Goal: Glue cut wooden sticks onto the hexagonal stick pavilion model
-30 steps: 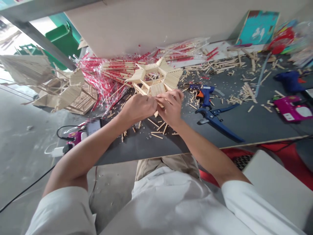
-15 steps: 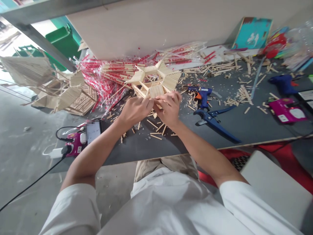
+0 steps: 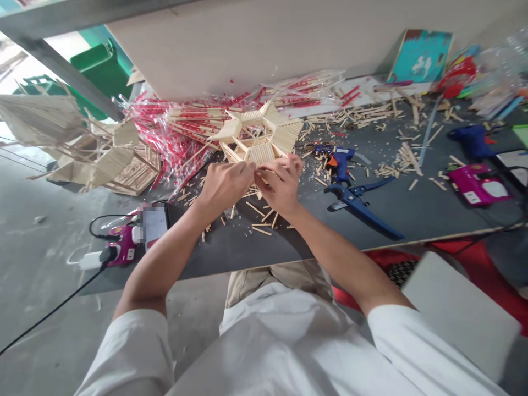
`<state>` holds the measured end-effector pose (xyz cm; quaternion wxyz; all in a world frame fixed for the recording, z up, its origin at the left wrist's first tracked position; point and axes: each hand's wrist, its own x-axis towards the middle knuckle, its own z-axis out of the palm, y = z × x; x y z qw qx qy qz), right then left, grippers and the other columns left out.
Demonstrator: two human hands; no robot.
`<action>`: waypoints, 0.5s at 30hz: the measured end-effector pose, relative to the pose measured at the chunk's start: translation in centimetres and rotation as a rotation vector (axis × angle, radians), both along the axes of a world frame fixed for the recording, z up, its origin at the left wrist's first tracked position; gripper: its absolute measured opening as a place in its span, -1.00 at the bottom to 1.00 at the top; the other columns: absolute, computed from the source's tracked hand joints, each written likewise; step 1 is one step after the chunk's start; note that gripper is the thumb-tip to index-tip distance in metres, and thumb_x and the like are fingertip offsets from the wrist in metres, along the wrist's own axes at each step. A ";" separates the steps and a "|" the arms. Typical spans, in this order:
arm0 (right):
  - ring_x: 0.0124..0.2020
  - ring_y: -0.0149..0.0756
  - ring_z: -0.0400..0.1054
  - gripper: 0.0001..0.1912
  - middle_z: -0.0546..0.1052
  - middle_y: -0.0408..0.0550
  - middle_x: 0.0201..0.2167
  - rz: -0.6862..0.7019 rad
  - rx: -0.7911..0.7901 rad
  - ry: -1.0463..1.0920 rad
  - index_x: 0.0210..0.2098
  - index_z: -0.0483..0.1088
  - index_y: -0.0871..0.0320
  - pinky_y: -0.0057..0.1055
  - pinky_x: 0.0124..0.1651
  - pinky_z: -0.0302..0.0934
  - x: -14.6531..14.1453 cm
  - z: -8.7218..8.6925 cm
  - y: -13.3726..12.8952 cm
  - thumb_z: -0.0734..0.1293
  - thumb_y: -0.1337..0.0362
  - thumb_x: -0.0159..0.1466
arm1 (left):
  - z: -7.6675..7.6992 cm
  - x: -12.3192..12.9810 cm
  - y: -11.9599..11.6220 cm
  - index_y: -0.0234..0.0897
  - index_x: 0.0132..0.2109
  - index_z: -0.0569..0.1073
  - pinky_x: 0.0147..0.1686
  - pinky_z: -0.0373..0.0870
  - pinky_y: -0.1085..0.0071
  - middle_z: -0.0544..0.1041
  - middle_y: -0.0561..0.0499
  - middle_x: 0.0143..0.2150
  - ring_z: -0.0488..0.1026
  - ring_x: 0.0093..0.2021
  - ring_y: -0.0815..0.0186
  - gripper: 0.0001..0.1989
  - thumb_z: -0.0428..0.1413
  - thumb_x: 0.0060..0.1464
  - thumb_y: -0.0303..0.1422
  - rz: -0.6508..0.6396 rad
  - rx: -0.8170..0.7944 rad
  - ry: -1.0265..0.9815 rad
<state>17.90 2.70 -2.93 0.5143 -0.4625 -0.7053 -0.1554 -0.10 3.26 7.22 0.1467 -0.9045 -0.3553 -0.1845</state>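
Observation:
A star-like frame of pale wooden sticks (image 3: 260, 154) stands on the dark table, open in its middle. At its near edge my left hand (image 3: 231, 181) has its fingers bent and pressed together, back of the hand up. My right hand (image 3: 280, 181) meets it from the right, fingers curled, thumb and fingertips by the same edge. Whatever lies between the fingertips of either hand is too small or hidden to name. Cut stick pieces (image 3: 262, 230) lie just below the hands.
Blue pipe cutters (image 3: 363, 212) and a blue glue gun (image 3: 342, 162) lie to the right. Red-wrapped stick bundles (image 3: 177, 129) are behind. A larger stick model (image 3: 107, 159) stands left. Purple power strips (image 3: 121, 245) sit near both table ends.
The view has shifted slightly. My hands have drawn a little down from the frame's near panel, which now shows more fully, and remain close together.

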 end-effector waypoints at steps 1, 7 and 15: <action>-0.02 -0.19 0.49 -0.85 0.66 -0.19 -0.13 -0.006 -0.004 -0.007 -0.22 0.55 -0.05 0.11 0.37 0.10 0.0 0.0 0.0 0.36 0.14 0.46 | 0.0 -0.1 0.1 -0.24 -0.19 0.53 -0.48 0.09 0.38 0.55 0.01 -0.43 0.41 -0.49 0.37 -0.71 -0.03 0.44 -0.27 0.007 0.003 0.003; 0.00 -0.21 0.48 -0.88 0.67 -0.20 -0.10 -0.015 -0.022 -0.014 -0.18 0.57 -0.06 0.07 0.39 0.09 0.0 0.1 -0.2 0.38 0.13 0.44 | 0.3 0.0 0.4 -0.22 -0.18 0.59 -0.49 0.05 0.36 0.61 -0.04 -0.41 0.41 -0.52 0.35 -0.69 -0.02 0.40 -0.26 0.047 -0.010 0.013; -0.03 -0.19 0.50 -0.85 0.69 -0.21 -0.12 -0.042 -0.018 -0.020 -0.20 0.57 -0.05 0.06 0.35 0.15 -0.1 0.7 -0.6 0.36 0.12 0.45 | -0.1 0.3 0.2 -0.24 -0.11 0.58 -0.48 0.13 0.41 0.63 -0.03 -0.37 0.44 -0.48 0.36 -0.78 0.04 0.34 -0.30 0.097 -0.052 -0.091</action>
